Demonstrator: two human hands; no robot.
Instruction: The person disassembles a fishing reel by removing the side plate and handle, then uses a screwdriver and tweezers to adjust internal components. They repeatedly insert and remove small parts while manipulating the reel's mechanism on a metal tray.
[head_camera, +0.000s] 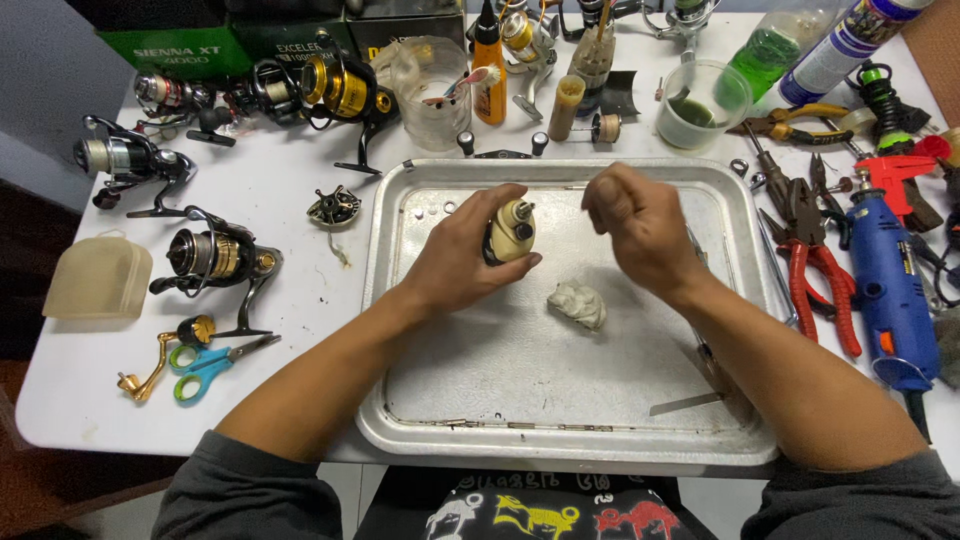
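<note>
Left hand (455, 262) is wrapped around a cream reel body (512, 232) above the metal tray (560, 400). Right hand (638, 222) is fisted beside it, can't tell if it's pinching anything. Imo loose grip = part drops, small bits roll off.

We count four whole spinning reels on the white table: a silver-spooled one (125, 160), a dark one with a gold spool (215, 258), a chrome-and-red one (165, 92) and a black-and-gold one (335, 88). One big dented metal tray (560, 425), with one crumpled grey rag (578, 303) in it. One pair of blue-and-green scissors (205, 365), one pair of red-handled pliers (815, 265), one blue rotary tool (890, 290), two clear plastic cups (432, 90) (700, 105).
</note>
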